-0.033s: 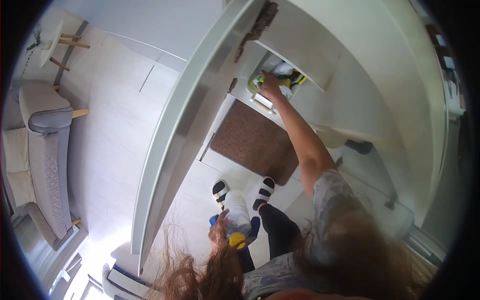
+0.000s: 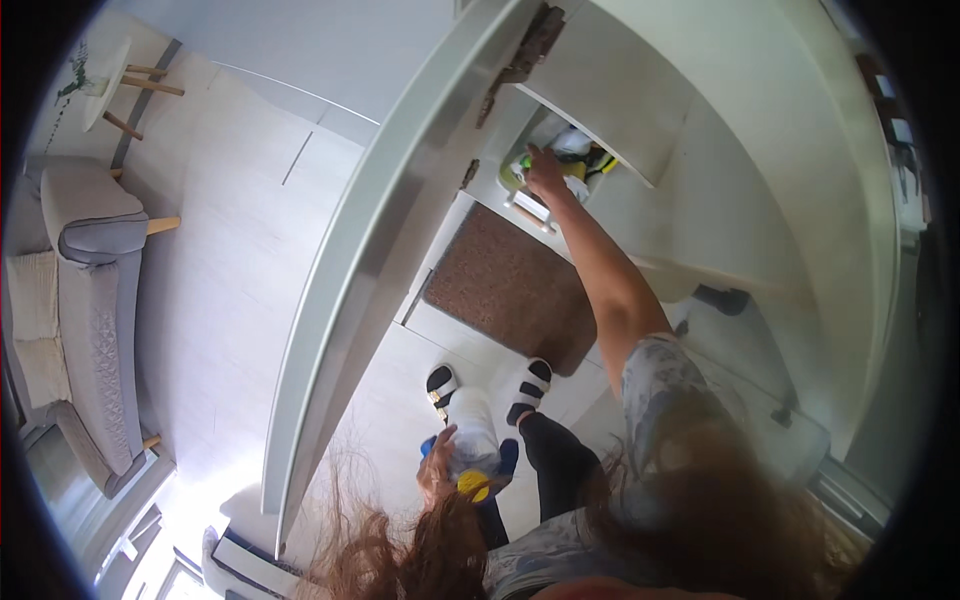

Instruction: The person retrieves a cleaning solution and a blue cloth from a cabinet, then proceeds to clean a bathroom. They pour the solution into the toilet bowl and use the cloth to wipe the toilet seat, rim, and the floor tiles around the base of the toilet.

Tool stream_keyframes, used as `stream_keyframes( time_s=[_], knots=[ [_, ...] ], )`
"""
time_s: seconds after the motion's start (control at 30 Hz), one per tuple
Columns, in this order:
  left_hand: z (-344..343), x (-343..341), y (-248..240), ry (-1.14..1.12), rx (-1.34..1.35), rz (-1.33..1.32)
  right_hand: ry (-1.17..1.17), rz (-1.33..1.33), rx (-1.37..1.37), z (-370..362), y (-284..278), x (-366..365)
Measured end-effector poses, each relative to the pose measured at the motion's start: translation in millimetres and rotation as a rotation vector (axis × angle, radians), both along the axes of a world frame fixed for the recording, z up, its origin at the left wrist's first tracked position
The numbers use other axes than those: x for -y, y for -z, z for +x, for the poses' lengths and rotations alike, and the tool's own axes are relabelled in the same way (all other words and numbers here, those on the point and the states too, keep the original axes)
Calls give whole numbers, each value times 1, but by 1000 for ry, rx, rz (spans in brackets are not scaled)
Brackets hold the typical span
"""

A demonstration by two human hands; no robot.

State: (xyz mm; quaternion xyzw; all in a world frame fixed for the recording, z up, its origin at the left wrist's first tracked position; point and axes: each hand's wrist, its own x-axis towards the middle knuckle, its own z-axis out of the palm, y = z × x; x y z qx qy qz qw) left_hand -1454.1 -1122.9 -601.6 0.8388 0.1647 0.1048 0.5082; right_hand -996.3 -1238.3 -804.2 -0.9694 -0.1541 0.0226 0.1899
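"What do we have in our left hand?"

"The bottle. Our fingers curl around its left side and clamp on it. Its yellow end sits just beside them, on our body's side, and its pale body stretches past the fingertips."

"And our right hand?"

"We have it reaching down into the bin. A green thing shows just left of the fingers, but we cannot tell whether they pinch it, or whether they are together or apart."

"What else is near those fingers?"

"To their right, a white bundle, then a yellow-and-black thing. Nearer us than the fingers lies the brown mat; well left of them stands the open door."
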Motion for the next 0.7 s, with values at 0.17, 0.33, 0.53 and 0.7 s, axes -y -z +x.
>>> stream_keyframes(
  time_s=[0.17, 0.33, 0.53, 0.7],
  knots=[
    [-20, -2, 8, -115, -80, -17, -115, -31, -36, 11, 38, -20],
    [-18, -5, 8, -123, -95, -22, -289, -51, 99, 11, 28, -17],
    [-14, -5, 10, -117, -102, -11, -217, -189, 139, 3, 25, -14],
    [-7, -4, 5, -67, -57, -73, -81, -418, -91, 6, 26, 58]
  ],
)
